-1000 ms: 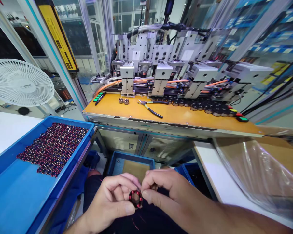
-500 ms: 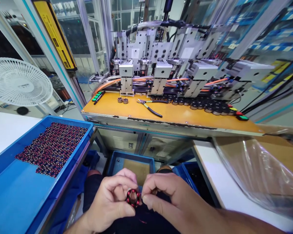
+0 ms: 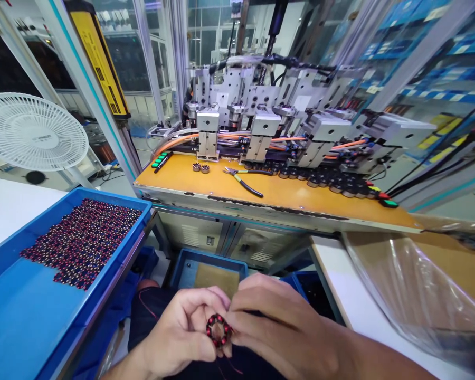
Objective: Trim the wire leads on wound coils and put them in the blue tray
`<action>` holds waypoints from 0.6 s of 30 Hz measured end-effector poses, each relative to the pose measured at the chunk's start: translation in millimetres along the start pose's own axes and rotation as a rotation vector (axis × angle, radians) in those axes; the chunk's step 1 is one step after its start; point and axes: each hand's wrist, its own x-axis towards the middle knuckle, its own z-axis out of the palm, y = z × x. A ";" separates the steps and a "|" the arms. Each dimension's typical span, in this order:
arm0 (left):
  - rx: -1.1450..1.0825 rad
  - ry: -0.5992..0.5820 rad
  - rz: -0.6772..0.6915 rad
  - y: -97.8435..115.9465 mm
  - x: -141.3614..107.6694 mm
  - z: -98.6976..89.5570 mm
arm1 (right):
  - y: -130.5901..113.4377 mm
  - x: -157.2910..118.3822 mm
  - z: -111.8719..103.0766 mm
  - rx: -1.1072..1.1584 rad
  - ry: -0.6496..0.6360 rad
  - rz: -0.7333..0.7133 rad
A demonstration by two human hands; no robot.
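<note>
Far left of the grip, beyond the work area, stands a white fan (image 3: 35, 132). Nearer on that side lies a blue tray (image 3: 19, 311); its raised right edge runs alongside the left forearm, well apart from it. A dense layer of ring-shaped parts (image 3: 91, 237) fills the tray's far portion, with open floor at the near end. The left hand (image 3: 182, 327) is closed on one wound ring (image 3: 210, 332), thumb and fingers gripping its left side, its hole turned toward the viewer. The ring is thus at the grip, in the gap between the tray and the white side table. Forward of and above the grip, the orange bench (image 3: 217, 184) presents a chipped front edge; two small cores (image 3: 200, 168) and a pair of pliers (image 3: 246, 186) rest on it. The right hand (image 3: 279, 316) meets the ring's right edge; whether its fingertips pinch anything cannot be told. Right of the grip, the white side table (image 3: 332, 269) bounds the open gap, and a clear plastic sheet (image 3: 404, 279) covers its far side.
</note>
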 end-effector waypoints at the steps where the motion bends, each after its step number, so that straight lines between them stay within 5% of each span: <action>1: -0.003 -0.004 0.001 -0.6 -0.1 -0.8 | 0.4 0.0 1.2 0.010 0.003 0.002; 8: 0.054 0.003 0.025 -1.1 -0.6 -6.4 | 0.8 1.5 4.8 0.044 0.122 -0.008; 18: 0.282 0.064 0.141 2.8 -0.1 -5.1 | -12.4 -7.2 25.7 0.131 0.331 0.222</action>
